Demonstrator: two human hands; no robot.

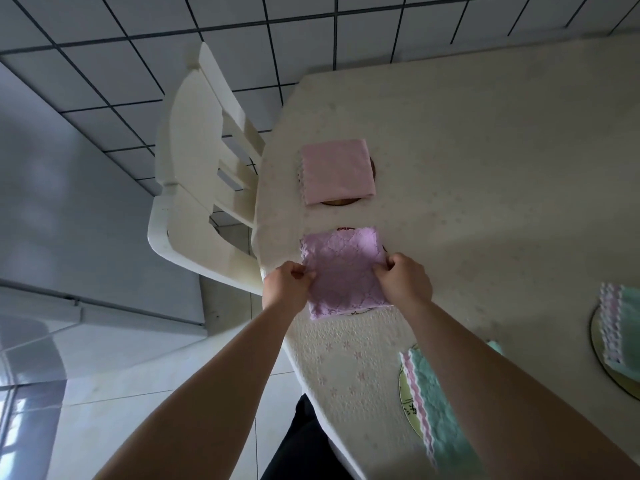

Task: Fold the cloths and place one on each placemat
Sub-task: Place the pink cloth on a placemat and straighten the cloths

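Both hands, left [289, 282] and right [403, 277], pinch the folded lilac cloth [341, 268] with curled fingers.

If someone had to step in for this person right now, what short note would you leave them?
Left hand and right hand each pinch a side of the folded purple cloth, which lies over a round placemat near the table edge.
Done: the folded pink cloth sits on the far placemat; a green cloth lies on the near placemat; another green cloth lies on the placemat at the right edge.
Left: let go of the purple cloth, straighten it if needed. Whether more placemats wait out of view cannot be told.
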